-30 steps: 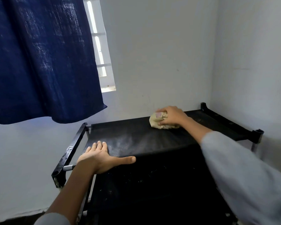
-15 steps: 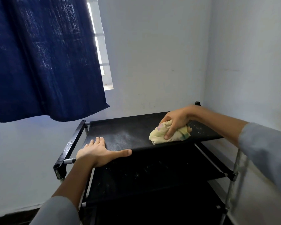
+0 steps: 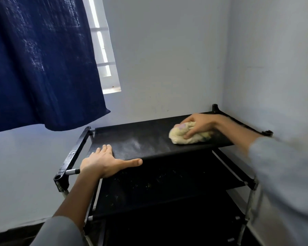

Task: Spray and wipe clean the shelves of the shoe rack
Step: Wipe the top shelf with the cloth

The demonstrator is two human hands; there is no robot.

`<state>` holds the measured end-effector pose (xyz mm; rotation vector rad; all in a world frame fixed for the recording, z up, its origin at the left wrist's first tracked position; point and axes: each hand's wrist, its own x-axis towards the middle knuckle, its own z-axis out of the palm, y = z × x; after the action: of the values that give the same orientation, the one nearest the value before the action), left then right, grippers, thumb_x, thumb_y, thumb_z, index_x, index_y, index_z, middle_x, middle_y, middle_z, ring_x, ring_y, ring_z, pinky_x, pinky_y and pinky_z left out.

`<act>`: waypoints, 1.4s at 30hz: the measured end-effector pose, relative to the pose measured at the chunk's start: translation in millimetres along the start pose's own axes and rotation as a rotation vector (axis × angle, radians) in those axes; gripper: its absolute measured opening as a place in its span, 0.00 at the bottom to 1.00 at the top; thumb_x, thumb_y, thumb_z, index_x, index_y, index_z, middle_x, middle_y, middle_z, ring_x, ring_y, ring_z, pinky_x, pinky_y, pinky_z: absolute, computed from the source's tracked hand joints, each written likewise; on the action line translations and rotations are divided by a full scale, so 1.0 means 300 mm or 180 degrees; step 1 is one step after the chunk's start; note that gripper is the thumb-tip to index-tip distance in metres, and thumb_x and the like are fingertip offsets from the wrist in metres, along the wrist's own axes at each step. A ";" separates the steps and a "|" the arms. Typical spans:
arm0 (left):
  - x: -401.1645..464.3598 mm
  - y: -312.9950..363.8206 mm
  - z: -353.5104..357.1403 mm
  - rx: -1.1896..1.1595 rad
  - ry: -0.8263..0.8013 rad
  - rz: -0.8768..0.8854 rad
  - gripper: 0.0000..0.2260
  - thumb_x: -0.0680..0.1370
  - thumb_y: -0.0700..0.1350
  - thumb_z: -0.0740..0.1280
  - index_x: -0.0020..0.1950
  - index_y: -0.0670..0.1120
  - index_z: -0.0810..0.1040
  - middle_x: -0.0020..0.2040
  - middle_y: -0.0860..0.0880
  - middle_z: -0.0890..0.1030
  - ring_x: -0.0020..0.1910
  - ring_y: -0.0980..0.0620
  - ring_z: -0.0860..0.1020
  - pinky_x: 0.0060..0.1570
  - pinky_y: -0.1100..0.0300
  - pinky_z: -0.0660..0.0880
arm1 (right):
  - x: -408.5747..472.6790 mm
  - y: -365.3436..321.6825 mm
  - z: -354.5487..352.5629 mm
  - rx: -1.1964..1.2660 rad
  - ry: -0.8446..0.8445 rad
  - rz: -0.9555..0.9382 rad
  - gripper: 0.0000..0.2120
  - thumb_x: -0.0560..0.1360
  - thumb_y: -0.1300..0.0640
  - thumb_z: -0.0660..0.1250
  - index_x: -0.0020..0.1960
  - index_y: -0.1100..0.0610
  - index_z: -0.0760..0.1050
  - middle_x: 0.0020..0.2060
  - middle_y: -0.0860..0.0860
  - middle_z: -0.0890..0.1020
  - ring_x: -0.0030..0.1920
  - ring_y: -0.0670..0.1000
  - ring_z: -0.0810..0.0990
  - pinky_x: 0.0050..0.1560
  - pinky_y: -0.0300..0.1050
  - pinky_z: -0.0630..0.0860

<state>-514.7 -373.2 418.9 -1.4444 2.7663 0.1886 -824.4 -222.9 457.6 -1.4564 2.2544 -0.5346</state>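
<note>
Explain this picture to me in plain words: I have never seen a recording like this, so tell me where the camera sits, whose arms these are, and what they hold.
The camera is worn on a person's head and looks forward and down, so both arms are that person's own. No machine is involved. The right hand grips a crumpled pale yellow cloth against the top shelf of a black shoe rack standing in a room corner. The left hand rests flat on the shelf's front left edge, fingers straight, holding nothing. Pale specks show on the top shelf and the shelf below. A dark blue curtain hangs upper left, partly covering a window.
</note>
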 end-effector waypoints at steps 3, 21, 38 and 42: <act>0.009 -0.005 0.003 0.0012 0.0000 0.0015 0.70 0.43 0.87 0.47 0.77 0.46 0.52 0.77 0.50 0.55 0.75 0.50 0.56 0.71 0.49 0.59 | 0.071 -0.196 0.131 0.0363 -0.0079 -0.0359 0.25 0.67 0.53 0.77 0.63 0.46 0.76 0.55 0.47 0.81 0.56 0.50 0.79 0.61 0.47 0.75; 0.009 -0.004 -0.006 -0.0022 -0.0108 0.0060 0.69 0.46 0.86 0.48 0.78 0.46 0.47 0.78 0.51 0.48 0.77 0.49 0.50 0.73 0.46 0.54 | -0.217 0.228 -0.113 -0.0362 0.0509 0.0422 0.31 0.69 0.54 0.77 0.69 0.52 0.71 0.59 0.53 0.79 0.57 0.54 0.78 0.61 0.51 0.74; 0.027 0.480 0.065 -0.0286 -0.0100 0.0709 0.70 0.48 0.86 0.50 0.77 0.41 0.38 0.78 0.43 0.40 0.77 0.48 0.40 0.74 0.49 0.45 | -0.142 0.002 0.063 -0.0045 0.0572 -0.0235 0.33 0.64 0.46 0.79 0.67 0.44 0.72 0.55 0.51 0.80 0.49 0.52 0.81 0.42 0.45 0.81; 0.054 0.470 0.076 -0.0375 -0.0251 0.0572 0.67 0.49 0.86 0.43 0.77 0.45 0.38 0.77 0.47 0.37 0.76 0.49 0.38 0.73 0.48 0.41 | -0.145 0.147 -0.011 -0.0319 0.0900 0.0106 0.31 0.64 0.48 0.79 0.65 0.42 0.74 0.55 0.50 0.80 0.52 0.53 0.80 0.47 0.44 0.79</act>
<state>-640.4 -304.0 409.1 -1.1791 2.8616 0.4084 -843.5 -165.9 443.0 -1.4663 2.5520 -0.6619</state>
